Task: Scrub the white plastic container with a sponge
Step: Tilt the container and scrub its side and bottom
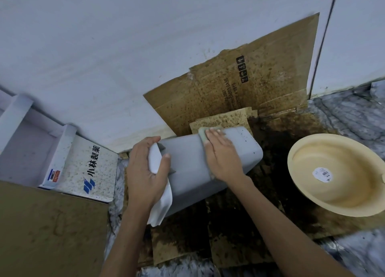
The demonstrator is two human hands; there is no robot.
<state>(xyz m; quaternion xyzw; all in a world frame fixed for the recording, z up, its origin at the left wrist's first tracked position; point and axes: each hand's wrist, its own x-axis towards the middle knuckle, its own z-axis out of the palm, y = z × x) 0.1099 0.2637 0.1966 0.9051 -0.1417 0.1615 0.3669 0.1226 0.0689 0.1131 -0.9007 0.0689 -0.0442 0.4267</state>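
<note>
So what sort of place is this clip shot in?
Probably a floor-level corner of a home utility or storage area. Stained brown cardboard sheets line a grey marbled stone floor and lean on a plain white wall, with a white printed carton alongside.

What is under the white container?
Stained, dark-soiled cardboard spreads on the floor around and below the white container, which the left hand tilts. The spot directly beneath stays covered.

The container (pixel 187 164) was smooth, matt white plastic. The cardboard (pixel 256 83) looked rough and stained; the cream basin (pixel 341 172) was glossy plastic.
</note>
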